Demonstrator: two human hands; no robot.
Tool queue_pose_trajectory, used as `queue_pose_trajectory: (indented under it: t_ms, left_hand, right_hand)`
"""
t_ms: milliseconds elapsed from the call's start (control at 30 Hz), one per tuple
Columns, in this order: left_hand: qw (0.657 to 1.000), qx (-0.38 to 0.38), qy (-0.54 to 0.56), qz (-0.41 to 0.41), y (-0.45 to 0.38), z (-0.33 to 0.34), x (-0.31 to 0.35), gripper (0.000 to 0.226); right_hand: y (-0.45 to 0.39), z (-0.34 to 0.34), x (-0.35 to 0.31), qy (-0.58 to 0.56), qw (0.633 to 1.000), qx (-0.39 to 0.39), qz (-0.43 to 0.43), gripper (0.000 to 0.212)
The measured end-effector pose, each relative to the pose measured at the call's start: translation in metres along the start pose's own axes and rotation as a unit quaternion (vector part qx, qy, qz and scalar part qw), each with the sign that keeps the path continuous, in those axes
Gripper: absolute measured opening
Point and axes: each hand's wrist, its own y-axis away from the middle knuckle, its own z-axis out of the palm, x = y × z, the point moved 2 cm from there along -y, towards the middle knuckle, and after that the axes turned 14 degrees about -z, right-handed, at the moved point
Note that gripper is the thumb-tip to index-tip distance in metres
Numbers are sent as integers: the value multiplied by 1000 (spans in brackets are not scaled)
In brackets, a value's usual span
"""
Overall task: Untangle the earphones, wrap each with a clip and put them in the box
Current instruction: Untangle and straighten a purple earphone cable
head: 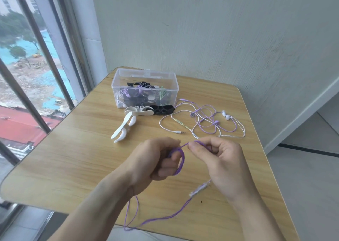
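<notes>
Over the table's near middle, my left hand (pixel 157 158) holds a coil of purple earphone cord (pixel 180 162) looped round its curled fingers. My right hand (pixel 218 158) pinches the same cord just right of the coil. The rest of that cord hangs past a blurred inline remote (pixel 200 188) and loops off the front edge. A tangle of white and purple earphones (pixel 205 120) lies at the far right. The clear plastic box (pixel 145 75) at the back holds several clipped earphones. White clips (pixel 124 127) and a black clip (pixel 163 109) lie in front of it.
The wooden table (pixel 73 160) stands in a corner, with a window and its dark bars on the left and a pale wall behind. Its right edge drops to a tiled floor.
</notes>
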Motion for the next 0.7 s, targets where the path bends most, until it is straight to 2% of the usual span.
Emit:
queue_pose_trajectory:
  t_ms: [167,300,367,600,700]
  left_hand:
    - [990,-18,135,39,1,-3,4,46]
    - [970,-34,228,77,3,-3,7,40]
    - [962,-14,255,95,2,-5,9,41]
    - [960,49,227,155,-3,-7,6,22]
    - [960,130,175,177,-1,-12,7,16]
  right_hand:
    - [0,1,1,-18,998,28,56,32]
    - [1,7,-1,0,998,-20,54,39]
    - [2,10,-1,32,996,-68,57,41]
    - [8,23,4,84,976,-189,73,22]
    - [11,27,4,73,964,-232,108,20]
